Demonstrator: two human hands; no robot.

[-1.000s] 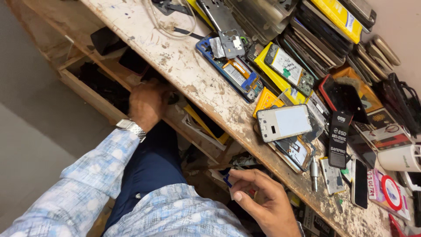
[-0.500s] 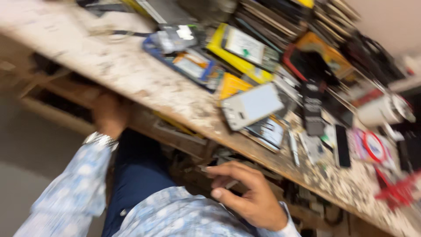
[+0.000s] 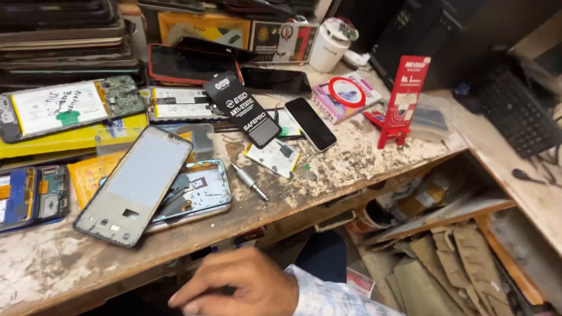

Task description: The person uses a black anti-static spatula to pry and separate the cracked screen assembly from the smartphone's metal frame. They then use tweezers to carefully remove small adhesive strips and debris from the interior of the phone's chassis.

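One hand (image 3: 243, 287) is in shot, low at the bottom edge, below the front lip of the worn, paint-flecked wooden surface (image 3: 328, 175). Which hand it is I can't say for sure from this angle, though the pale patterned sleeve (image 3: 333, 295) running off to the right suggests the right. Its fingers (image 3: 199, 292) are curled downward and held close together, tips blurred, and whether they grip anything is not visible.

Up on the surface, nearest that hand, lies a silver-grey rectangular phone frame (image 3: 137, 184), tilted, its lower corner close to the front edge. It overlaps an opened phone body with a pale blue rim (image 3: 202, 190) just beside it on the right. Right of that, a small silver metal screwdriver (image 3: 249, 181) lies diagonally, apart from both. Further back sits a white flat battery-like part (image 3: 272, 157), and above it a black anti-static packet with white print (image 3: 246, 108). A black-screened phone (image 3: 310, 123) rests just right of the packet, face up. Beyond it, a red ring on a pink packet (image 3: 345, 93) and a red upright card stand (image 3: 404, 99) near the surface's right end. Back left, an opened phone showing a white battery and green board (image 3: 64, 108) lies on a yellow sheet (image 3: 76, 140). Below the surface at right, cardboard scraps (image 3: 445, 263) fill a lower shelf.
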